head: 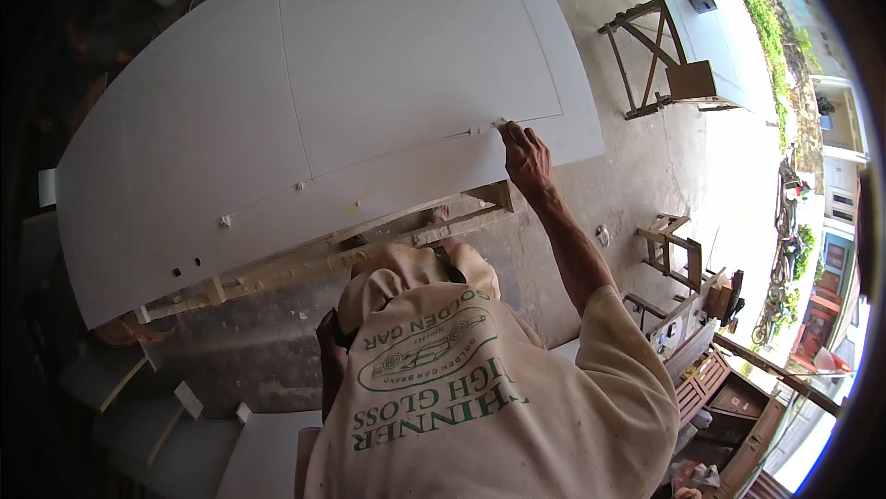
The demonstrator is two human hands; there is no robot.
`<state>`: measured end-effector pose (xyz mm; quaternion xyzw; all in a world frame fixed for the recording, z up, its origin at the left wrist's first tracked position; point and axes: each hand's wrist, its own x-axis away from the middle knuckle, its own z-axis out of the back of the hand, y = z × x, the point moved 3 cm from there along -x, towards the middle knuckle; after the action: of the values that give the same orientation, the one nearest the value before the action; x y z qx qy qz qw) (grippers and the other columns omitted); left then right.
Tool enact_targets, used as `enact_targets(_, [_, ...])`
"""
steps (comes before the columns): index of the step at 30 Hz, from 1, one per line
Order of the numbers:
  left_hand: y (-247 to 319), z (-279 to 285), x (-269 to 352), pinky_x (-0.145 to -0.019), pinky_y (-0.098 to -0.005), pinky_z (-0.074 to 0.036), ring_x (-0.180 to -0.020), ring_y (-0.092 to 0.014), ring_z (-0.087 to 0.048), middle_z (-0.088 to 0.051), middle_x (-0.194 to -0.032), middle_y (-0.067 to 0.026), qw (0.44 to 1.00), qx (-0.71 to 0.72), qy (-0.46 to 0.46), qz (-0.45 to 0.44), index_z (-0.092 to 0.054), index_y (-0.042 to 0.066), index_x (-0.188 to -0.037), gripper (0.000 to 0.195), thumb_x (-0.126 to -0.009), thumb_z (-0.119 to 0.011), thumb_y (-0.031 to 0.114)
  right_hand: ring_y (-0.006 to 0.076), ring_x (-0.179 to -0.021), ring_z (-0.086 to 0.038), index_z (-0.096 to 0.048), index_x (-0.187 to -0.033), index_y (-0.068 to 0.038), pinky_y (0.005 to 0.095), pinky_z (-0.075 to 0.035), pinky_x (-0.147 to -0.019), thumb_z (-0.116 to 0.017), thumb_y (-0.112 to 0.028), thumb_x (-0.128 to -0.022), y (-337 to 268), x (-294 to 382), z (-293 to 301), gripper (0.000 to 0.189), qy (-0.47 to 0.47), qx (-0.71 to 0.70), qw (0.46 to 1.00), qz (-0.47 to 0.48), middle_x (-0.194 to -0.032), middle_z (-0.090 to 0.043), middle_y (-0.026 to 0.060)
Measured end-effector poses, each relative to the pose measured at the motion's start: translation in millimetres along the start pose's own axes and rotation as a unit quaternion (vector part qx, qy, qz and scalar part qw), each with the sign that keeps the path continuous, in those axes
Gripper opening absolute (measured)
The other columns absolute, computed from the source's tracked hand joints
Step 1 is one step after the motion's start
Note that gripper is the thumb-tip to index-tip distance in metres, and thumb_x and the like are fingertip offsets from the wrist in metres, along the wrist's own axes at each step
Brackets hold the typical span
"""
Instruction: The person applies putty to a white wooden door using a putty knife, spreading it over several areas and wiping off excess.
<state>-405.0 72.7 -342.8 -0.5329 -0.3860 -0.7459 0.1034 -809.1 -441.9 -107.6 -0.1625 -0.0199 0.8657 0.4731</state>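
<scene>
In front of me lies a large white door-like panel (415,49), its surface marked by thin grooves that form rectangles. My right hand (527,153) reaches to the groove near the panel's right end, fingertips drawn together on the surface. Whether something small is pinched in them is hidden. Small whitish lumps sit along the groove line, among them one lump (225,220) at the left and another lump (300,185) at a groove corner. Two small dark holes pierce the panel's near left part. My left hand (329,336) hangs low beside my body, dark and mostly hidden.
A wooden support frame (353,257) carries the panel. At upper right, another white panel (720,35) rests on a trestle (644,49) with a small container (702,2) on top. A low wooden stool (670,250) stands to the right. More pale panels (270,457) lie behind at lower left.
</scene>
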Motion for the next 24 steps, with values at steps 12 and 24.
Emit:
enact_targets(12, [10.7,-43.6,18.7,-0.099,-0.0496,-0.052,-0.124,-0.028,-0.061,-0.061,-0.140,-0.0111,1.000,0.008,0.012,-0.015,-0.057,0.006,-0.145,0.046,-0.103,-0.062,0.023,0.0290,-0.094,-0.063,-0.065,-0.125,-0.001,0.0415,-0.055,-0.078,-0.058,-0.001,-0.086,18.2,11.9,12.7,0.040,-0.013,0.005,0.999,0.044,-0.117,-0.064,0.0111])
enact_targets(24, [-19.7,-102.8,35.5,-0.099,-0.0506,-0.052,-0.123,-0.028,-0.062,-0.062,-0.138,-0.0100,0.998,0.063,0.013,-0.028,-0.057,0.008,-0.145,0.045,-0.103,-0.062,0.024,0.0300,-0.095,-0.064,-0.070,-0.116,-0.002,0.0434,-0.056,-0.079,-0.065,-0.001,-0.087,0.5,-23.5,37.2,0.030,-0.038,-0.101,0.990,0.090,-0.106,-0.067,0.0104])
